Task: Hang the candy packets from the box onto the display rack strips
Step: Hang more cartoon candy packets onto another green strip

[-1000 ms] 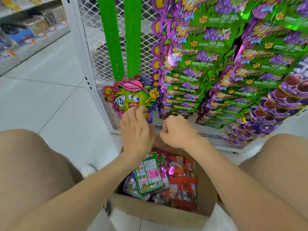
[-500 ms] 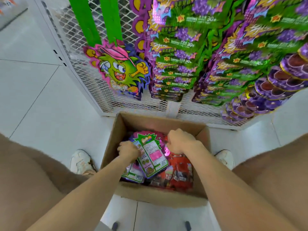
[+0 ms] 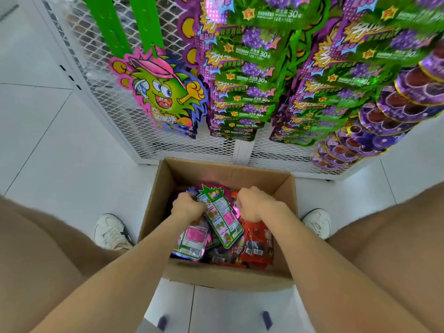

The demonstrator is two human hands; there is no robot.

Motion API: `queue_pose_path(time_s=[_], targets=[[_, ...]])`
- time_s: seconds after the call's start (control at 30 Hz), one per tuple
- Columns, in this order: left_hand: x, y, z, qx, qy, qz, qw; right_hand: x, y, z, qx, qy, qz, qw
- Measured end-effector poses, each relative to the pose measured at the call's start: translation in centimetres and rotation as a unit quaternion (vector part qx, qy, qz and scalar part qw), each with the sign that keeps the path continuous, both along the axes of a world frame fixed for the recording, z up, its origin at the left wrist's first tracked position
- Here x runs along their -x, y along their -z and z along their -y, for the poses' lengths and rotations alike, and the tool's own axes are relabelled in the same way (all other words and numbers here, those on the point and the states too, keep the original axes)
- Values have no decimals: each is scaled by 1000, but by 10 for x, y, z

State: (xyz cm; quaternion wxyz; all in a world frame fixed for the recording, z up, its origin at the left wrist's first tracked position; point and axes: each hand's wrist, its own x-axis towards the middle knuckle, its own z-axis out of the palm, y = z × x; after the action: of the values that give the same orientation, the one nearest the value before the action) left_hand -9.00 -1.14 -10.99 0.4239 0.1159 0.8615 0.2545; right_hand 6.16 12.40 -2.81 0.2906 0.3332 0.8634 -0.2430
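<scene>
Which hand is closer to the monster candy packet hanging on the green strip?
Left. The left hand is down in the cardboard box, almost straight below the monster candy packet; the right hand is in the box too, farther off to the right.

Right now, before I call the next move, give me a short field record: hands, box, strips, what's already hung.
left hand: in the box, fingers curled on the left edge of the green-bordered packet
right hand: in the box, curled at that packet's right side; grip not clear
box: open, on the floor below the rack, holds red packets and more
green strips: two, side by side; one cartoon packet at their lower end
grape packets: hung in full columns to the right
</scene>
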Motion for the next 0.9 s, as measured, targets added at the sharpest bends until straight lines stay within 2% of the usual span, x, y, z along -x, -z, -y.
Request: queue_pose_path(time_s=[0.07, 0.1, 0.17, 0.23, 0.3, 0.33, 0.4, 0.47, 0.53, 0.6, 0.67, 0.77, 0.9], targets=[[-1, -30, -12, -70, 15, 88, 994, 5, -6, -2, 79, 96, -56, 991], [-1, -44, -17, -92, 40, 105, 989, 10, -13, -1, 143, 167, -97, 971], [-2, -70, -22, -127, 79, 93, 984, 19, -31, 3, 260, 311, -177, 897], [-2, -93, -23, -172, 96, 73, 978, 27, -48, 1, 330, 412, -216, 822], [-2, -115, -19, -210, 134, 74, 966, 32, -62, -1, 355, 446, -248, 783], [-2, -127, -17, -222, 172, 84, 956, 34, -68, -1, 347, 451, -266, 778], [3, -159, -9, -226, 251, 96, 936, 39, -82, 1, 295, 458, -287, 788], [17, -192, -6, -214, 314, 60, 923, 44, -100, 3, 220, 429, -285, 829], [35, -228, -5, -216, 330, -15, 919, 48, -121, 5, 168, 352, -290, 874], [53, -260, -5, -247, 280, -100, 922, 48, -144, 7, 109, 239, -307, 915], [71, -280, -7, -286, 186, -200, 918, 48, -168, 10, 33, 133, -336, 932], [91, -295, -12, -340, 78, -295, 890, 52, -198, 15, -77, 74, -375, 921], [102, -301, -30, -394, 30, -308, 866, 65, -215, 12, -101, 21, -384, 918]])
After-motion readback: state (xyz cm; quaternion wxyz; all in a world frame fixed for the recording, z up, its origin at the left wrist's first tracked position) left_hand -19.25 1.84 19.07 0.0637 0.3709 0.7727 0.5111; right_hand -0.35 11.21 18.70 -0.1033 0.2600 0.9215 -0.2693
